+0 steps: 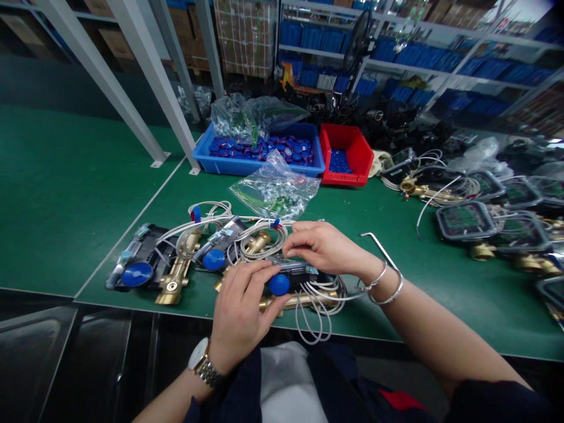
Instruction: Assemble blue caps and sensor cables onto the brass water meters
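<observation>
My left hand [240, 305] grips the near meter unit, a black box [296, 271] with a round blue cap [279, 285], a brass pipe body [325, 298] and coiled pale cable. Its fingers lie on the box's left end, the thumb below the cap. Just above the box, my right hand [324, 245] is closed in a pinch; whatever it holds is hidden. To the left lie two similar units with blue caps, one at the far left [137, 274] and one in the middle [214, 259]. Small pale-blue pieces sit on their edges.
Behind the units lies a clear bag of small pale pieces [282, 191]. A blue bin of round blue caps [259, 166] and a red bin [368, 161] stand further back. A hex key [379, 247] lies by my right wrist. More meters [466, 221] crowd the right side.
</observation>
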The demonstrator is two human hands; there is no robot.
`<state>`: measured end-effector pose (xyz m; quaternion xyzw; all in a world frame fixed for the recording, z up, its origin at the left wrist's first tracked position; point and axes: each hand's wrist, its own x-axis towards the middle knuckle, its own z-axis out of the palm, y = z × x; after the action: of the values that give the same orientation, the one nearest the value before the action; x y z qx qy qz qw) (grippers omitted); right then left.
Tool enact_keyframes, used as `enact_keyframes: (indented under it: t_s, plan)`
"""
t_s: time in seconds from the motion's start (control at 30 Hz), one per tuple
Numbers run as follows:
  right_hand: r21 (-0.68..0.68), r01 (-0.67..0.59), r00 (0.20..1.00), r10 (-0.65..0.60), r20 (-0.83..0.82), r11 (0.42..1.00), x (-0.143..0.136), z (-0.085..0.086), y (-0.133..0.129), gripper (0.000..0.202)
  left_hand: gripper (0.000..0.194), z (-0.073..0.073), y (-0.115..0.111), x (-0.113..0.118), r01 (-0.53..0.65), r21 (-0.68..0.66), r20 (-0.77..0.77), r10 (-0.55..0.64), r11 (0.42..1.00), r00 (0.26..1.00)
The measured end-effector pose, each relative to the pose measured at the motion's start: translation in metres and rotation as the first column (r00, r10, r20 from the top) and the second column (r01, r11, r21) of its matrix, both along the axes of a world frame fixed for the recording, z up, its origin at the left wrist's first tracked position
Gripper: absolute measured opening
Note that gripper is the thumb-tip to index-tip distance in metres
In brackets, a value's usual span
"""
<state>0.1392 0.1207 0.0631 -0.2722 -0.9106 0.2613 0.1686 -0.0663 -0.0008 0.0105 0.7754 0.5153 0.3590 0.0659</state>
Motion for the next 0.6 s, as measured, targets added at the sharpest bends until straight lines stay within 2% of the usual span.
enact_keyframes:
  t_s: [0.13,0.2,0.3,0.47,0.6]
  plan:
    - [-0.054,-0.062,0.998,0.061,-0.009,0.997,-0.001,0.003,-0.002,0.013,0.046,-0.004,0.000,0.001,-0.007,0.015,-0.011,0.007,1.000,1.000]
    - [-0.088,0.005,1.000,-0.005,-0.009,0.996,-0.003,0.003,-0.004,0.020,0.048,-0.006,0.000,0.003,-0.016,0.040,-0.007,0.016,0.999,1.000]
    - [-0.069,0.106,0.994,-0.103,0.049,0.992,-0.008,0.003,-0.005,0.025,0.047,-0.007,0.002,0.010,-0.025,0.054,0.019,0.024,0.998,1.000]
    - [-0.030,0.003,0.989,0.002,0.149,1.000,-0.012,0.008,-0.009,0.026,0.038,0.005,0.010,0.016,0.016,0.025,0.135,-0.020,1.000,0.991]
    - [-0.049,-0.013,0.987,0.020,0.162,0.999,-0.011,0.011,-0.011,0.025,0.026,0.007,0.015,0.011,0.052,0.097,0.101,-0.062,0.994,0.993]
